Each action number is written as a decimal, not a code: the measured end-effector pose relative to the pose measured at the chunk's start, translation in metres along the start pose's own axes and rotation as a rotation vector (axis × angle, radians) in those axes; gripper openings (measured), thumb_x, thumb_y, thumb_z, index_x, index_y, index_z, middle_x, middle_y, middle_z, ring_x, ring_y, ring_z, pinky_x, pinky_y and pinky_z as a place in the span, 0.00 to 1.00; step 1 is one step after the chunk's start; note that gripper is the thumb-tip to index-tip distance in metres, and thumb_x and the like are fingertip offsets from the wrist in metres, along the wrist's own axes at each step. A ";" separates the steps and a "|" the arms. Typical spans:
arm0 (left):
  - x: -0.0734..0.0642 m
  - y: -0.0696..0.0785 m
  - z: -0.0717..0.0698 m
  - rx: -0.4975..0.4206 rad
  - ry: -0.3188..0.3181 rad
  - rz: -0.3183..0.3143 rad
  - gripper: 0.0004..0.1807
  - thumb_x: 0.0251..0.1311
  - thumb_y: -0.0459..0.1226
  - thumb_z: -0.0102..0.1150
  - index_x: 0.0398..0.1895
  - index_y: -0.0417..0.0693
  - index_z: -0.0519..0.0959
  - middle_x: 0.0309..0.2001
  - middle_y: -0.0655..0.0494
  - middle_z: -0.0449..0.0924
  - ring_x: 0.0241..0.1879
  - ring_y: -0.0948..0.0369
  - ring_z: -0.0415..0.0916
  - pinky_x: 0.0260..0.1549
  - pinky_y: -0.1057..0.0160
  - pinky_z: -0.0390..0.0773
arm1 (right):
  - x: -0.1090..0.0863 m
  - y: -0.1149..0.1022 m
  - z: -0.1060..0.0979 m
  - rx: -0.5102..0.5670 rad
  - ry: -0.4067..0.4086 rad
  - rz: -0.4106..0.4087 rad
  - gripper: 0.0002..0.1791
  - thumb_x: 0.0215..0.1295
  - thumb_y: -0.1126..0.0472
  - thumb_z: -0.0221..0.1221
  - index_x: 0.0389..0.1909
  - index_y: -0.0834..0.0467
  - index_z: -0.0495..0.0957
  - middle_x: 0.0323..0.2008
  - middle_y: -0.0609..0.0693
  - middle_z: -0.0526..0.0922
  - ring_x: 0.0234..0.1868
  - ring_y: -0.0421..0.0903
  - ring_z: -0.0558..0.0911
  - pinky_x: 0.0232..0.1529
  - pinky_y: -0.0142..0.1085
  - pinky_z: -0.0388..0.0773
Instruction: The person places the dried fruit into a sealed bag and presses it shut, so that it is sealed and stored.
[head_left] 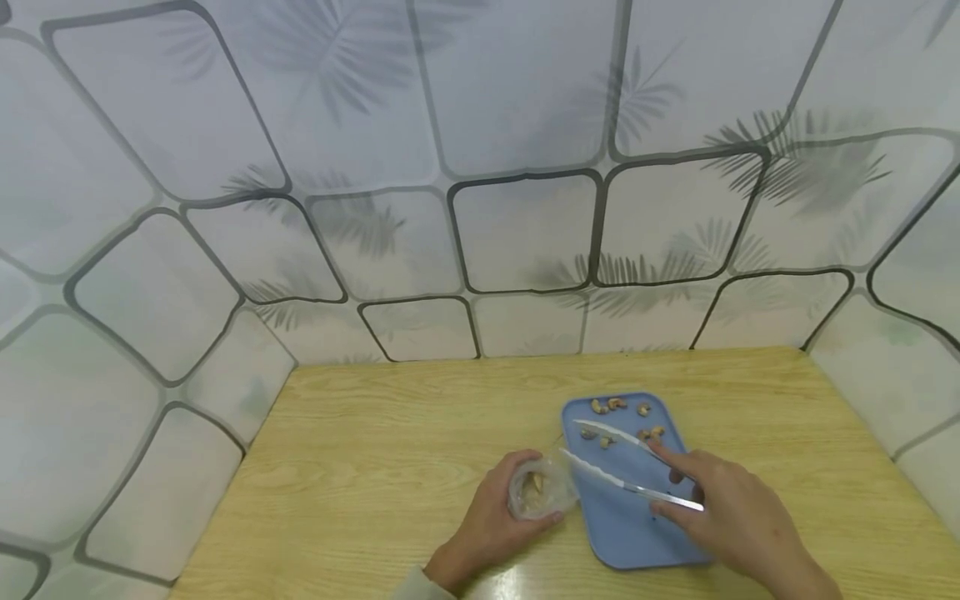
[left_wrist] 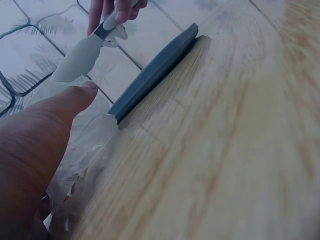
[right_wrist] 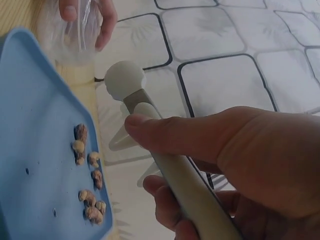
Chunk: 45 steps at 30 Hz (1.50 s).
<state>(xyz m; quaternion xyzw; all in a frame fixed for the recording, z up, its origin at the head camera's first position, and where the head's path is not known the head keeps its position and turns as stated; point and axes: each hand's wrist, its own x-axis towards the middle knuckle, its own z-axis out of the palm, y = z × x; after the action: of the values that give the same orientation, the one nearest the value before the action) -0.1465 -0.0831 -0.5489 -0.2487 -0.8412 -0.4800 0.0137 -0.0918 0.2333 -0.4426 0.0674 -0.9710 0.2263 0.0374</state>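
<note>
My left hand [head_left: 491, 512] grips a clear plastic bag [head_left: 558, 482] by its sides, its mouth facing up and pale nuts [head_left: 535, 492] visible inside. The thumb [left_wrist: 65, 107] lies along the bag in the left wrist view. In my right hand [head_left: 738, 512] is a pair of tongs [head_left: 626, 485] with white tips, held between thumb and fingers. The tongs' arms stand apart above the blue tray [head_left: 630, 533], one tip right beside the bag's mouth. Nothing shows between the tips. Several cashews [right_wrist: 94, 212] lie scattered toward the tray's far end.
The tray rests on a light wood-grain table [head_left: 360, 467], just right of the bag. Pale walls [head_left: 525, 233] with dark outlined shapes and leaf prints enclose the table at the back and both sides. Small dark specks [right_wrist: 54, 212] dot the tray.
</note>
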 end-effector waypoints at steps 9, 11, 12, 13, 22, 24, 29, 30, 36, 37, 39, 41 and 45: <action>0.000 -0.001 0.000 0.002 -0.001 -0.006 0.42 0.55 0.48 0.84 0.72 0.57 0.73 0.64 0.60 0.84 0.62 0.61 0.81 0.65 0.56 0.80 | 0.008 0.016 -0.001 -0.011 -0.045 0.045 0.40 0.60 0.45 0.79 0.73 0.49 0.81 0.40 0.40 0.88 0.30 0.35 0.72 0.27 0.32 0.67; 0.000 -0.001 0.000 0.003 0.003 -0.005 0.42 0.55 0.48 0.84 0.72 0.57 0.73 0.64 0.60 0.84 0.62 0.61 0.81 0.65 0.56 0.80 | 0.009 0.018 -0.002 -0.010 -0.061 0.053 0.39 0.60 0.46 0.79 0.73 0.50 0.81 0.40 0.40 0.88 0.29 0.36 0.72 0.26 0.32 0.67; 0.000 -0.001 0.001 0.002 0.004 -0.005 0.42 0.55 0.48 0.84 0.72 0.57 0.73 0.64 0.60 0.84 0.62 0.61 0.81 0.64 0.57 0.80 | 0.010 0.019 -0.002 -0.008 -0.068 0.058 0.39 0.60 0.46 0.79 0.72 0.50 0.81 0.40 0.41 0.89 0.29 0.37 0.73 0.25 0.33 0.67; 0.000 -0.001 0.001 0.001 0.004 -0.005 0.42 0.55 0.48 0.84 0.72 0.57 0.73 0.64 0.60 0.84 0.62 0.61 0.81 0.64 0.57 0.80 | 0.010 0.020 -0.002 -0.010 -0.075 0.064 0.39 0.60 0.46 0.79 0.72 0.50 0.82 0.40 0.40 0.89 0.29 0.37 0.73 0.25 0.33 0.67; -0.001 -0.002 0.002 -0.027 -0.007 -0.003 0.42 0.56 0.48 0.84 0.72 0.57 0.73 0.64 0.60 0.84 0.61 0.61 0.81 0.64 0.58 0.80 | 0.013 0.027 -0.002 -0.016 -0.131 0.105 0.39 0.63 0.46 0.77 0.73 0.53 0.80 0.43 0.44 0.91 0.27 0.40 0.72 0.24 0.34 0.66; -0.001 -0.002 0.002 -0.022 -0.006 0.002 0.42 0.56 0.48 0.84 0.72 0.58 0.73 0.64 0.60 0.84 0.61 0.61 0.81 0.63 0.58 0.80 | 0.013 0.026 -0.001 -0.018 -0.136 0.115 0.39 0.63 0.47 0.77 0.73 0.53 0.80 0.43 0.44 0.91 0.27 0.41 0.71 0.24 0.35 0.65; 0.000 -0.002 0.001 -0.015 0.002 0.013 0.41 0.56 0.48 0.84 0.72 0.58 0.73 0.64 0.61 0.84 0.61 0.61 0.81 0.64 0.58 0.80 | 0.016 0.026 0.000 -0.032 -0.162 0.137 0.39 0.63 0.48 0.77 0.74 0.55 0.80 0.43 0.46 0.91 0.29 0.43 0.72 0.24 0.36 0.67; 0.000 -0.002 0.001 -0.012 0.003 0.013 0.41 0.56 0.48 0.84 0.72 0.58 0.73 0.64 0.61 0.84 0.62 0.61 0.81 0.64 0.57 0.81 | 0.017 0.025 0.000 -0.035 -0.170 0.141 0.39 0.63 0.48 0.77 0.74 0.55 0.79 0.44 0.47 0.91 0.29 0.43 0.73 0.25 0.36 0.67; -0.001 -0.001 0.000 -0.004 0.000 0.001 0.41 0.56 0.49 0.84 0.72 0.57 0.73 0.63 0.61 0.84 0.61 0.62 0.81 0.64 0.58 0.81 | 0.018 0.024 0.001 -0.048 -0.185 0.164 0.39 0.63 0.48 0.77 0.74 0.56 0.79 0.44 0.47 0.91 0.29 0.43 0.74 0.25 0.37 0.68; -0.001 -0.001 0.000 -0.005 -0.001 -0.002 0.41 0.56 0.49 0.84 0.72 0.57 0.73 0.63 0.61 0.84 0.61 0.62 0.81 0.64 0.58 0.81 | 0.018 0.024 0.001 -0.049 -0.183 0.169 0.39 0.63 0.48 0.77 0.74 0.56 0.79 0.44 0.47 0.91 0.29 0.43 0.73 0.25 0.37 0.67; -0.001 -0.001 0.000 0.000 -0.001 -0.002 0.41 0.56 0.49 0.84 0.72 0.57 0.73 0.63 0.61 0.84 0.61 0.62 0.81 0.64 0.58 0.81 | 0.018 0.023 0.001 -0.052 -0.181 0.175 0.39 0.63 0.48 0.77 0.74 0.56 0.79 0.43 0.45 0.90 0.29 0.43 0.73 0.24 0.36 0.67; -0.001 -0.001 0.000 0.007 0.001 0.000 0.41 0.56 0.49 0.84 0.72 0.57 0.73 0.63 0.61 0.84 0.61 0.62 0.81 0.63 0.58 0.81 | 0.018 0.024 0.001 -0.058 -0.182 0.179 0.39 0.63 0.48 0.78 0.74 0.57 0.79 0.41 0.45 0.89 0.29 0.44 0.72 0.24 0.37 0.67; 0.000 -0.002 0.001 0.022 0.007 0.006 0.42 0.56 0.49 0.84 0.72 0.57 0.73 0.63 0.61 0.84 0.61 0.62 0.81 0.63 0.58 0.81 | 0.018 0.025 0.002 -0.072 -0.200 0.179 0.40 0.63 0.49 0.78 0.74 0.58 0.79 0.39 0.45 0.88 0.29 0.44 0.73 0.25 0.39 0.68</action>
<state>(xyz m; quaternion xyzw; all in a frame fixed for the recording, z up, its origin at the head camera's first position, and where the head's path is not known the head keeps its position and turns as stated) -0.1471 -0.0831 -0.5507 -0.2494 -0.8456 -0.4715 0.0206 -0.1139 0.2529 -0.4535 0.0015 -0.9795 0.1858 -0.0776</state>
